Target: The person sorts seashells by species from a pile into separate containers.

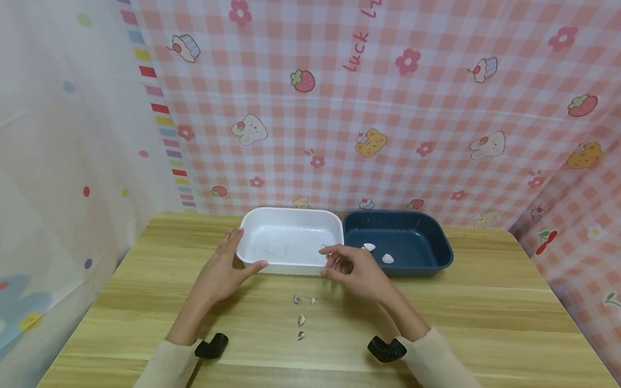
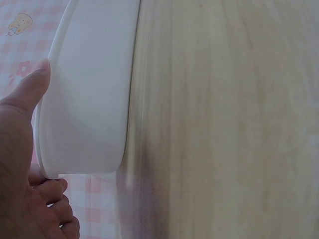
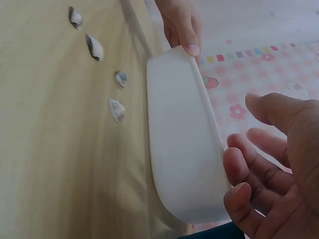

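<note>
My left hand (image 1: 224, 269) holds the white tray (image 1: 291, 269) at its front left corner. The thumb lies on the front rim and the fingers on the left end, as the left wrist view also shows. Over the tray's front right corner is my right hand (image 1: 356, 269), its fingers loosely bent. Between its thumb and fingers, nothing shows in the right wrist view. A small pale shape by its fingertips is too unclear to name. In front of the tray lie several small seashells, among them a striped one (image 3: 120, 79) and a pale one (image 3: 117, 110).
A dark blue tray (image 1: 443, 265) stands against the white tray's right side, with white shells (image 1: 387, 258) inside. Behind both hangs a pink checked cloth (image 1: 339, 118). The wooden table (image 1: 485, 323) extends to either side and toward me.
</note>
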`<state>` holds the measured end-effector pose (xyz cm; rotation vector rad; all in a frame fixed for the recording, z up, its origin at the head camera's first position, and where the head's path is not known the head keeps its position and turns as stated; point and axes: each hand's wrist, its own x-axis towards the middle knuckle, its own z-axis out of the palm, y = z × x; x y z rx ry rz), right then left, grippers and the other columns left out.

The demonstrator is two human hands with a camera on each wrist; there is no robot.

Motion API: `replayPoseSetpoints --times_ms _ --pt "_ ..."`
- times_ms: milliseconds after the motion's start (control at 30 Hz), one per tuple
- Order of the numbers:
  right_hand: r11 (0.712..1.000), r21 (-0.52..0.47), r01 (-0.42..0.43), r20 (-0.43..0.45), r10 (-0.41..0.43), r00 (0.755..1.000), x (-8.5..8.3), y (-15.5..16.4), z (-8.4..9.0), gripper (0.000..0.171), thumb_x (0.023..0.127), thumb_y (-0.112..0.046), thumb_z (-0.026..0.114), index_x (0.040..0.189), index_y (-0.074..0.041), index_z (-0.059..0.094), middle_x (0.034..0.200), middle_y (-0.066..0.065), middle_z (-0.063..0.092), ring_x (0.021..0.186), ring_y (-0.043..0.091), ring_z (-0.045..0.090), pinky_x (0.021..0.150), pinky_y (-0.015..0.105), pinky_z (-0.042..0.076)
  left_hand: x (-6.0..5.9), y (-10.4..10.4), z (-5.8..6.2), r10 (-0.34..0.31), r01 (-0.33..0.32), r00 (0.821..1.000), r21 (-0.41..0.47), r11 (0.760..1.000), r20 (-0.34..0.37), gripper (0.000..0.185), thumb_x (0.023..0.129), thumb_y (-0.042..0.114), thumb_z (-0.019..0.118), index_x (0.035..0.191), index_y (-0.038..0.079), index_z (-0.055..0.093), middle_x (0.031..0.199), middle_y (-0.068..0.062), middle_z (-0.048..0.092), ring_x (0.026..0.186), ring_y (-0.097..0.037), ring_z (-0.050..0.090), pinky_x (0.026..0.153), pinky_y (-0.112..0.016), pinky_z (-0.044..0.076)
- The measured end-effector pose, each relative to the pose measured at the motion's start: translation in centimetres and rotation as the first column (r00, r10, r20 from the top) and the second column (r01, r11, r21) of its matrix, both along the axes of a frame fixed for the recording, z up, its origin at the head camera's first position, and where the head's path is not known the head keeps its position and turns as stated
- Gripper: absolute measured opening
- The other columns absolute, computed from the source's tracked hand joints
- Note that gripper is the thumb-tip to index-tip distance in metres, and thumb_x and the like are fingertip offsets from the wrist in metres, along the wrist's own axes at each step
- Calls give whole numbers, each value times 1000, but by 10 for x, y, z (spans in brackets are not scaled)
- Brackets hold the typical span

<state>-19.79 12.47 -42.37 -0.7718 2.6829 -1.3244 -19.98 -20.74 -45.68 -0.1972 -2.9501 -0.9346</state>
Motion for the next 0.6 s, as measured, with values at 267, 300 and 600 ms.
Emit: replayPoseSetpoints --times_ms 267,300,600 --pt "999 17 -47 -13 47 999 12 -2 -8 35 92 -18 78 126 -13 72 85 -9 70 73 6 62 64 21 52 0 0 1 -1 1 1000 -1 1000 -2 117 85 82 57 166 10 15 172 -19 12 159 -41 12 120 -70 24" --pt "998 14 -56 -12 56 998 13 -1 -9 34 92 -18 78 125 -13 72 84 -9 69 73 6 62 63 21 51 0 0 1 -2 2 1000 -3 1000 -3 117 85 82 57 166 10 15 172 -19 12 159 -41 12 120 -70 25" --pt "990 20 -139 67 138 988 15 0 -26 32 93 -21 78 123 -12 73 83 -7 68 72 5 61 62 21 51 0 1 0 -3 3 1000 -1 1000 -10 118 84 83 56 166 9 16 172 -19 14 160 -40 12 120 -70 25"
